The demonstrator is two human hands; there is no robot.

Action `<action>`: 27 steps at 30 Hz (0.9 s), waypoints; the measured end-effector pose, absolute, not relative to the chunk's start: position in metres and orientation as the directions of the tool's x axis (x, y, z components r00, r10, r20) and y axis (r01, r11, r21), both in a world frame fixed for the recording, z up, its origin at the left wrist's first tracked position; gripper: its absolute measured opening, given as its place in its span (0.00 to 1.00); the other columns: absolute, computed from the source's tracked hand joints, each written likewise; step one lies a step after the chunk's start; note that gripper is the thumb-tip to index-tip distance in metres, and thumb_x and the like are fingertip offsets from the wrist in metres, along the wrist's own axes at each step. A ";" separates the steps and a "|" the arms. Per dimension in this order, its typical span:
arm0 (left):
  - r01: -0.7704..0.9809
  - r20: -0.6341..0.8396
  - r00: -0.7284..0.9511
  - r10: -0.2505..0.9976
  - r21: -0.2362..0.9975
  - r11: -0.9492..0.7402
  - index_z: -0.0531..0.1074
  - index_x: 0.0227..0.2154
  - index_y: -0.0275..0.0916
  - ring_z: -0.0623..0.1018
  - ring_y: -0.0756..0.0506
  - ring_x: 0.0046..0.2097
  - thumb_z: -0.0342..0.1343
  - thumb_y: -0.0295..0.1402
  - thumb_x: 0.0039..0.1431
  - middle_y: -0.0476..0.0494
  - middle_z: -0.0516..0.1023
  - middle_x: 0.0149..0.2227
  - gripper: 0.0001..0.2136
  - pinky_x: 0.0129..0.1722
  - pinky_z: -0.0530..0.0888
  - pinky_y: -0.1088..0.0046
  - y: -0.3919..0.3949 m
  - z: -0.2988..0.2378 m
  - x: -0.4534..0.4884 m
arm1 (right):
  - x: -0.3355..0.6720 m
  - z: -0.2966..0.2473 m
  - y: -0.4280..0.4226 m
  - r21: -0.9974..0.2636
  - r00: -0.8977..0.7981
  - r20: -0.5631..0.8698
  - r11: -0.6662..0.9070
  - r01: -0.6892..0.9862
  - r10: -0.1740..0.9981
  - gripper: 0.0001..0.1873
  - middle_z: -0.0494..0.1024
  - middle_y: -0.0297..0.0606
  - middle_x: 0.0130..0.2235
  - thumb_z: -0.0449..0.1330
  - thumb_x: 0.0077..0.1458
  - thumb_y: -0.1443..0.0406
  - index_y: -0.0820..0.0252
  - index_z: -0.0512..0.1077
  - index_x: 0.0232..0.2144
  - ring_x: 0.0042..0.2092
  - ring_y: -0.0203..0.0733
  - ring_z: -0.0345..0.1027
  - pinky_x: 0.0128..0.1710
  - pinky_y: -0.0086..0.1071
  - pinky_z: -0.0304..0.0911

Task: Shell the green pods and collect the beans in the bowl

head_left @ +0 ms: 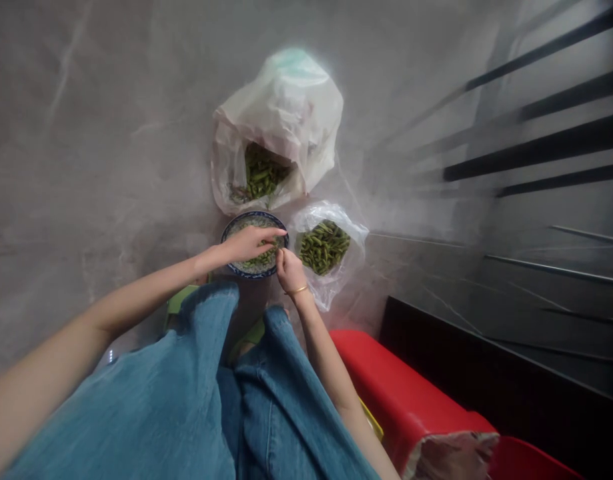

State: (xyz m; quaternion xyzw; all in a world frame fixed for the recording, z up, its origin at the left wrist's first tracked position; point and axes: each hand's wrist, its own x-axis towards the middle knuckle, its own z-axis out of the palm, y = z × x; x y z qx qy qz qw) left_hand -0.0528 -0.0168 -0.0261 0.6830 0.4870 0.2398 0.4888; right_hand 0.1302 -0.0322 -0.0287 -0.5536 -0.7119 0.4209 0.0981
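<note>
A round bowl [235, 271] with a blue patterned rim sits on the floor before my knees, with green bits inside. Over it reaches my left hand [253, 243], its index finger stretched towards the right rim and the other fingers lower and apart. At the bowl's right edge my right hand [289, 269] is closed in a pinch close to the left fingertips; what it grips is too small to make out. Green pods [323, 247] fill a clear plastic bag [356, 235] right of the bowl. Behind the bowl, a larger white plastic bag [296, 100] lies open, showing more green pods [263, 175].
A red bin [396, 387] with a lining stands close to my right arm. Beyond it are a black panel [486, 380] and dark metal bars [541, 147]. Grey marbled floor [111, 167] stretches to the left. Part of something green [179, 300] shows beside my left knee.
</note>
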 end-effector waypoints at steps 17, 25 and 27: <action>0.779 0.175 0.299 0.938 0.522 -0.346 0.60 0.59 0.33 0.65 0.35 0.61 0.53 0.28 0.57 0.30 0.66 0.59 0.26 0.59 0.62 0.51 0.064 0.017 -0.076 | 0.124 0.026 0.006 -0.047 -0.478 -0.724 -0.728 -0.684 0.497 0.27 0.80 0.42 0.35 0.36 0.66 0.57 0.65 0.72 0.38 0.42 0.39 0.75 0.46 0.34 0.69; 0.504 0.294 0.569 0.768 0.614 -0.608 0.66 0.51 0.37 0.74 0.43 0.47 0.59 0.34 0.57 0.40 0.77 0.45 0.19 0.47 0.71 0.65 0.005 0.027 -0.036 | 0.128 0.028 0.010 -0.079 -0.477 -0.669 -0.693 -0.717 0.570 0.28 0.79 0.38 0.29 0.35 0.66 0.58 0.64 0.73 0.39 0.35 0.38 0.74 0.43 0.34 0.69; 0.491 0.297 0.599 0.744 0.597 -0.634 0.67 0.50 0.37 0.75 0.43 0.47 0.59 0.35 0.57 0.39 0.77 0.44 0.19 0.47 0.71 0.66 0.004 0.025 -0.036 | 0.129 0.029 0.010 -0.087 -0.472 -0.660 -0.684 -0.724 0.584 0.28 0.80 0.39 0.31 0.36 0.66 0.59 0.65 0.73 0.38 0.35 0.37 0.73 0.44 0.34 0.69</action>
